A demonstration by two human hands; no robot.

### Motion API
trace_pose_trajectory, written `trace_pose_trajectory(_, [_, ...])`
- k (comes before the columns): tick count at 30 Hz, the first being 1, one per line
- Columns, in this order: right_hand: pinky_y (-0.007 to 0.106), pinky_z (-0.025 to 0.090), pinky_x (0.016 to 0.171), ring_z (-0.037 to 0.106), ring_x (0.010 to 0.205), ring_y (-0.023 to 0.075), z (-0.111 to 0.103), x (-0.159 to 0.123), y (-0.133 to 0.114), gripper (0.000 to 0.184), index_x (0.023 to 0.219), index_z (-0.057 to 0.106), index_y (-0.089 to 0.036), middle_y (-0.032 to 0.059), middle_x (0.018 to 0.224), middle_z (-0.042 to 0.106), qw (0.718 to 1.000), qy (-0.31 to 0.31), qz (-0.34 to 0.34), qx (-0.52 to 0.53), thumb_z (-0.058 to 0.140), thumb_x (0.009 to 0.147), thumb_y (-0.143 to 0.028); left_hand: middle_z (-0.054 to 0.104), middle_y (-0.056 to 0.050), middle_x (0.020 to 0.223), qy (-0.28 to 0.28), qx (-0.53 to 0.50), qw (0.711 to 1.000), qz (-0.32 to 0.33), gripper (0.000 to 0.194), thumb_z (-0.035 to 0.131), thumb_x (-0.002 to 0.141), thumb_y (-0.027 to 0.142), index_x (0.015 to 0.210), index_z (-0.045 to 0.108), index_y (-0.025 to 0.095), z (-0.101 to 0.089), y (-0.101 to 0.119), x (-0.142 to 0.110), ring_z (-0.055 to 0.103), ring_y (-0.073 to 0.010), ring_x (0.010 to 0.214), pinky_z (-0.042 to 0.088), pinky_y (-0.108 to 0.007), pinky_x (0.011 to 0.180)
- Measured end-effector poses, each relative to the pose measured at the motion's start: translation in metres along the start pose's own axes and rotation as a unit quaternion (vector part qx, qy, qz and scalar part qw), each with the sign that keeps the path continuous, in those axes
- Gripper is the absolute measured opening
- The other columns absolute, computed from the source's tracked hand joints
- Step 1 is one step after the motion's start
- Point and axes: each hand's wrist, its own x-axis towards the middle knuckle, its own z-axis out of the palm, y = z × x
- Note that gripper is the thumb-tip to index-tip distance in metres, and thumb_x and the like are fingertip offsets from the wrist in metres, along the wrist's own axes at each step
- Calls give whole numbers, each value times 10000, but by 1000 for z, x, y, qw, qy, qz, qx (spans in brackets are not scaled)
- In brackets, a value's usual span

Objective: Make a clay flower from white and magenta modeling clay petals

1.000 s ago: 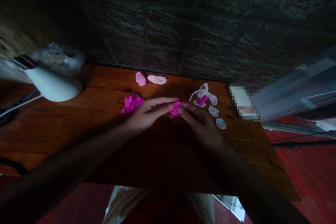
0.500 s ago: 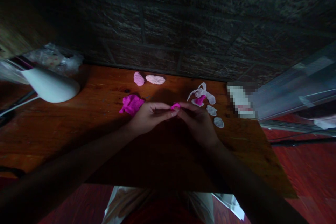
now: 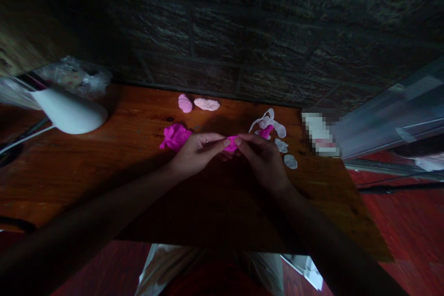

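A small flat piece of bright pink modelling clay (image 3: 231, 144) is pinched between both hands above the tabletop. My left hand (image 3: 196, 150) grips its left edge with thumb and fingers. From the other side, my right hand (image 3: 262, 157) holds it the same way; the fingertips underneath are partly hidden. Just behind my left hand lies a larger crumpled lump of bright pink clay (image 3: 175, 136). Beyond my right hand sits a white petal-like flower shape (image 3: 278, 128) with a pink centre (image 3: 266, 131). Two thin whitish pieces (image 3: 281, 145) (image 3: 290, 162) rest beside it.
Two pale pink clay lumps (image 3: 185, 103) (image 3: 207, 104) lie near the dark brick wall (image 3: 215, 32). At the left of the wooden table (image 3: 138, 115) are a white lamp-like object (image 3: 74, 111) with a cable and crumpled clear plastic (image 3: 81, 78). A blurred-out white object (image 3: 319, 133) stands at the right.
Between my fingers the pink piece turned edge-on, and now more of its face shows again. Both hands stay in about the same place, thumbs shifting along it. The other pieces have not moved.
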Motion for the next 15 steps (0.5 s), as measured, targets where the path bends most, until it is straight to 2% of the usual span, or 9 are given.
trace_pose_trajectory(3, [267,569,679,686,703,124,1,-1,1,150,972,769,-252,-15,840,775,1000,9,1,13,752,830,-296,777,-57,877,2,9,1000,1,190,722,867,321,894,757,136,0,0,0,719,-159,808,603,-278,769])
trace_pose_trajectory(7, [298,584,756,718,791,154,2,-2,1,152,922,761,-235,0,878,787,1000,10,6,0,758,819,-348,777,-52,889,17,15,1000,6,179,770,822,299,901,767,138,-1,-2,1,705,-145,790,597,-261,758])
trace_pose_trajectory(10, [310,577,791,714,834,166,0,-2,1,190,905,749,-212,24,910,786,999,-6,8,-32,732,841,-390,775,-54,881,22,15,1000,11,187,761,826,311,896,758,137,-2,-4,1,700,-144,776,595,-257,733])
trace_pose_trajectory(15, [310,567,765,692,791,161,-1,-1,0,223,915,731,-201,30,868,770,998,-21,5,-56,698,871,-417,761,-47,858,12,39,999,28,176,709,866,309,885,747,138,-1,0,1,683,-134,750,582,-250,718])
